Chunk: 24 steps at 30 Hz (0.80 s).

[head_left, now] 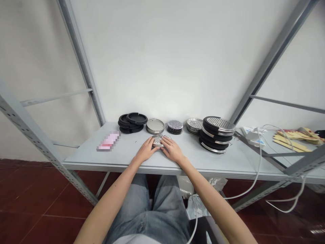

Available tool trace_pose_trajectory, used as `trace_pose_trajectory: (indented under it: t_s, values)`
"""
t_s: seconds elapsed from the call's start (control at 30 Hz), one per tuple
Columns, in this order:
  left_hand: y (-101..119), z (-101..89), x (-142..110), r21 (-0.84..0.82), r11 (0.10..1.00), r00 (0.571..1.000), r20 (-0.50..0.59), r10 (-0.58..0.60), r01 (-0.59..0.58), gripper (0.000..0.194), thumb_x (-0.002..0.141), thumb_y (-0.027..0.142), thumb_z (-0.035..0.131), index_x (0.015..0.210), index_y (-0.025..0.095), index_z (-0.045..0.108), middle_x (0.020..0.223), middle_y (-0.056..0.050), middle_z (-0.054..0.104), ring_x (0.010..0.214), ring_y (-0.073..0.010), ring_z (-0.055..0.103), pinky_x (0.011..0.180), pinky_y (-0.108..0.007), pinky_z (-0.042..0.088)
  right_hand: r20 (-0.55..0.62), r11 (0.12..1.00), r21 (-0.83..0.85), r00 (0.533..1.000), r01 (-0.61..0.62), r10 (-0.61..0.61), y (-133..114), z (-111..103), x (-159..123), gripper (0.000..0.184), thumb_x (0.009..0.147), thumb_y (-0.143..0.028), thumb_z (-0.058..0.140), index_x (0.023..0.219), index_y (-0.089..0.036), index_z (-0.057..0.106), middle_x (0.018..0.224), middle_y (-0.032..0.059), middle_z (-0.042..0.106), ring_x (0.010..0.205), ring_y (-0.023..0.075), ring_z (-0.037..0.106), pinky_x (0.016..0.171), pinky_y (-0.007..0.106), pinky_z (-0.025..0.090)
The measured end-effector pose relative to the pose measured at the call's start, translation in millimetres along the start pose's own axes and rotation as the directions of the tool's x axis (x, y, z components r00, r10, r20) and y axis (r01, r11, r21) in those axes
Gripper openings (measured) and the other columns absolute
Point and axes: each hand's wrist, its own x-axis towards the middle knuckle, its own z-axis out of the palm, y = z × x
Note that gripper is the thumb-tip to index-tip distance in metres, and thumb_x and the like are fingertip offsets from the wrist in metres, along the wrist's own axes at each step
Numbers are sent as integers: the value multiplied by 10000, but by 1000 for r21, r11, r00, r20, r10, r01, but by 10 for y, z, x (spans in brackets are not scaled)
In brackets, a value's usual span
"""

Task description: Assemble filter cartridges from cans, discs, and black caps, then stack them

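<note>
Both hands rest on a small round perforated metal disc point(158, 139) lying on the grey shelf table point(101, 159). My left hand point(146, 149) lies flat with its fingers stretched onto the disc's left side. My right hand point(172, 149) covers the disc's right side, fingers spread and pressing down. Behind the disc stand a pile of black rubber rings point(132, 122), a stack of shiny metal rims point(155, 126), a stack of perforated discs point(174, 126), a stack of perforated metal trays point(194, 125) and a taller stack of assembled black-and-metal pieces point(216, 134).
A pink blurred card point(108, 141) lies at the table's left. White cables point(256, 159) hang over the right edge beside a white device point(252, 137) and yellow strips point(294, 139). Slanted grey shelf posts point(81, 61) frame both sides. My knees sit under the table.
</note>
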Motion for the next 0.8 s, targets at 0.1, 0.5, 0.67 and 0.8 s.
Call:
trace_pose_trajectory:
  t_s: [0.1, 0.5, 0.67, 0.8]
  values:
    - [-8, 3, -9, -6, 1000, 999, 39, -3, 3, 643, 872, 488, 586, 1400, 161, 418, 1485, -186, 403, 1390, -299, 376, 1115, -477, 368, 36, 1000, 6, 999, 9, -10, -3, -10, -10, 381, 950, -310, 472, 1295, -189, 578, 1338, 128, 585, 1268, 275, 520, 1066, 484, 432]
    - [114, -67, -9, -21, 1000, 996, -86, -5, 3, 545, 909, 409, 537, 1374, 151, 418, 1378, -162, 511, 1293, -269, 481, 1095, -453, 390, 1, 994, -19, 994, -111, 111, 186, -81, -186, 372, 940, -327, 492, 1277, -210, 598, 1290, 109, 625, 1214, 276, 570, 1025, 463, 464]
    - [107, -49, -16, 35, 999, 998, -64, -23, 25, 457, 929, 394, 499, 1317, 155, 481, 1307, -148, 564, 1221, -269, 534, 1058, -438, 425, 7, 985, -8, 985, -174, 174, 266, -63, -223, 293, 849, -293, 610, 1129, -242, 682, 1190, 83, 681, 1129, 280, 617, 959, 452, 501]
    - [106, -28, -10, 51, 999, 999, -53, 7, -4, 417, 919, 399, 515, 1271, 177, 527, 1267, -128, 588, 1199, -267, 544, 1048, -442, 431, -2, 981, -26, 982, -190, 190, 231, -58, -199, 282, 810, -262, 631, 1084, -228, 692, 1173, 84, 684, 1094, 270, 626, 934, 437, 509]
